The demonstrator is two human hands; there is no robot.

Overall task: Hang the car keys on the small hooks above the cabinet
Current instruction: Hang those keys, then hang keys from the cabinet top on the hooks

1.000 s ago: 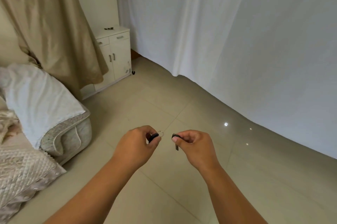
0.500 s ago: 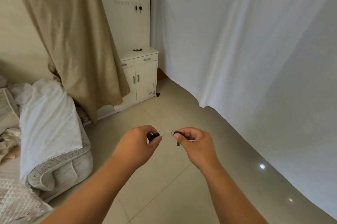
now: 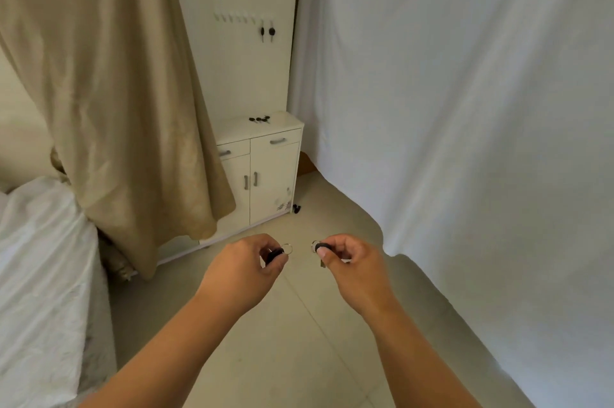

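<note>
Head view: the row of small hooks (image 3: 237, 18) sits at about 12 o'clock from both hands, high on the white panel above the cabinet (image 3: 265, 168), well apart from the fingers. Two dark keys (image 3: 267, 32) already hang at the row's right end; more lie on the cabinet top. The left hand (image 3: 242, 269) pinches a black-headed key (image 3: 276, 254), its thin metal ring (image 3: 287, 248) pointing to 3 o'clock. The right hand (image 3: 349, 261) pinches another key (image 3: 321, 247), ring toward 9 o'clock, blade hanging down. The left hand looks slightly nearer the free hooks. The floor is glossy tile.
</note>
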